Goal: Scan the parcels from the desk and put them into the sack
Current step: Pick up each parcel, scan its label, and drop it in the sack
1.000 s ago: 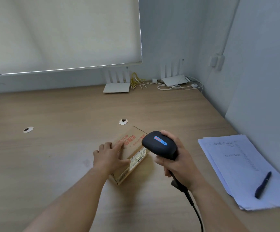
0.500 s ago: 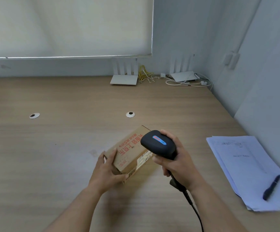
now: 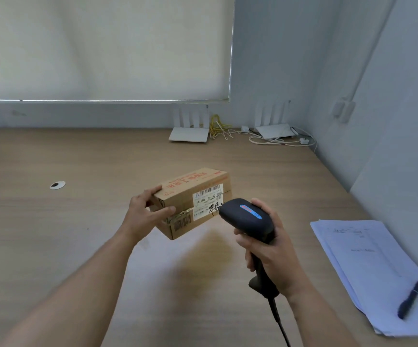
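A small brown cardboard parcel (image 3: 190,194) with red print on top hangs above the wooden desk (image 3: 78,246), tilted so its white barcode label faces me. My left hand (image 3: 145,216) grips its left end, thumb on the front face. My right hand (image 3: 273,249) is closed on the handle of a black corded barcode scanner (image 3: 246,216), whose head sits just right of the label and points at it. No sack is in view.
A stack of white papers (image 3: 368,266) with a dark pen (image 3: 409,299) lies at the right desk edge by the wall. Two white routers (image 3: 189,134) (image 3: 274,131) and cables sit at the back. A round cable grommet (image 3: 57,185) is at the left.
My left hand has lifted the parcel off the desk and turned it, so the label side now faces up toward me. The scanner stays beside it on the right.
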`<action>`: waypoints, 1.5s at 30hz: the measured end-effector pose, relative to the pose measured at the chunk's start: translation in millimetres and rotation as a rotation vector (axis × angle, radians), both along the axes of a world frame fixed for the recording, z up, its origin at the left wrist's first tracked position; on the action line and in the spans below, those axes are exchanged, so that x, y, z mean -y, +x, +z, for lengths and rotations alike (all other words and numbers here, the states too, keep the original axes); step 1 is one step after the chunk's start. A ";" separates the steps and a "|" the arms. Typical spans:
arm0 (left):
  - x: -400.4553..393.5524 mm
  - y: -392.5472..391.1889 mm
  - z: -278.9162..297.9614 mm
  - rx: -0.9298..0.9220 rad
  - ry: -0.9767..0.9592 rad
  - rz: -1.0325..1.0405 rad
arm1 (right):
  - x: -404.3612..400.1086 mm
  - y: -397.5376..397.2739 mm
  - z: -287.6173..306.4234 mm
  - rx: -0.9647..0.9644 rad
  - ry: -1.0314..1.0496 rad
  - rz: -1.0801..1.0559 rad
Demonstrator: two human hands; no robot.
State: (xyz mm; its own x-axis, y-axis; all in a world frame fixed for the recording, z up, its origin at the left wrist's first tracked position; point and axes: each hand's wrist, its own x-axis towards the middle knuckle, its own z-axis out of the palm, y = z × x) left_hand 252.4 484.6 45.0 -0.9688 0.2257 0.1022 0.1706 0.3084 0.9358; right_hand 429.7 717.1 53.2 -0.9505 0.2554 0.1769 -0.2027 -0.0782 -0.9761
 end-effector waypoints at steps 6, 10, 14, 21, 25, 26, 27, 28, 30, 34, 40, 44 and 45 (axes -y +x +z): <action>8.8 -10.4 9.7 0.039 0.051 -0.006 | -3.3 -0.7 -3.1 -0.013 0.002 -0.019; 12.4 -11.0 11.9 0.051 0.055 -0.016 | -3.3 1.6 -4.8 -0.008 0.003 -0.007; 13.3 -9.0 13.7 0.059 0.060 -0.012 | -0.6 3.4 -2.9 -0.003 -0.006 -0.015; 18.1 -1.8 16.5 0.037 0.040 -0.008 | -1.0 10.8 0.1 0.007 -0.014 -0.009; 23.0 8.7 16.3 0.020 0.057 0.021 | 2.5 13.8 2.4 -0.009 -0.018 -0.022; 25.1 13.4 15.5 0.014 0.064 0.038 | 3.6 14.8 2.7 -0.010 -0.016 -0.027; 27.2 19.0 14.5 0.008 0.071 0.060 | 4.6 15.4 2.8 -0.010 -0.007 -0.032; 30.0 25.7 13.1 0.003 0.077 0.086 | 6.2 16.0 2.8 -0.007 0.007 -0.036; 37.0 42.2 9.5 -0.013 0.075 0.145 | 11.5 15.9 2.9 -0.003 0.030 -0.034; 56.9 79.8 3.1 -0.047 0.037 0.272 | 29.1 13.1 3.5 0.009 0.058 0.019; 93.7 121.4 -7.4 -0.047 -0.001 0.507 | 68.4 6.3 6.5 -0.001 0.083 0.127; 132.7 143.8 -7.7 -0.079 0.006 0.611 | 112.5 -1.3 12.4 -0.022 0.099 0.225; 145.3 148.6 -7.5 -0.086 0.011 0.633 | 126.1 -2.6 13.8 -0.029 0.103 0.247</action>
